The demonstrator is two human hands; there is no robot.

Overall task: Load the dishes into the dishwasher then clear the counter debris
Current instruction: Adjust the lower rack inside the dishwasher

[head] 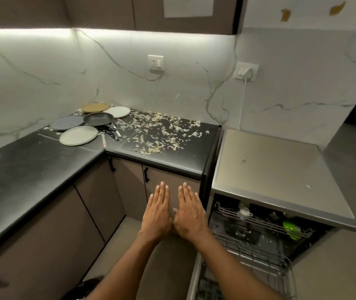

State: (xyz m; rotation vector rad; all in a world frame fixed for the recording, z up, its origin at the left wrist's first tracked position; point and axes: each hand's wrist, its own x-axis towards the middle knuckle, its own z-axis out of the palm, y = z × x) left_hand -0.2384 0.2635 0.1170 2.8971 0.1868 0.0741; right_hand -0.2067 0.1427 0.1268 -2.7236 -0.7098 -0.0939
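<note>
Both hands out in front, palms down, side by side over the floor before the lower cabinets: left hand [158, 213] and right hand [191, 215] with fingers straight and together, grasping nothing, thumbs nearly touching. Back in the corner of the black counter [32, 167], a cluster of dishes: a pale plate [78, 135] nearest, a blue-grey plate [67, 122] to its left, a dark frying pan [98, 118] lying partly over them, a tan plate [95, 107] and a white plate [117, 111] against the marble wall. Beside the pan, some cutlery [116, 131] (handles only, pieces hard to tell apart) and a light-handled utensil [103, 140]. Scattered across the right stretch of the counter, pale debris [162, 131], flaky, kind not identifiable. To the right, an open dishwasher [280, 169] under a grey steel top, upper rack [259, 221] pulled partly out with a green item [291, 229] and a few dark shapes inside, blurred and half hidden under the top; lower rack [257, 269] cut off by the bottom edge. On the wall, two sockets, one with a white plug [247, 72] and cord running down.
</note>
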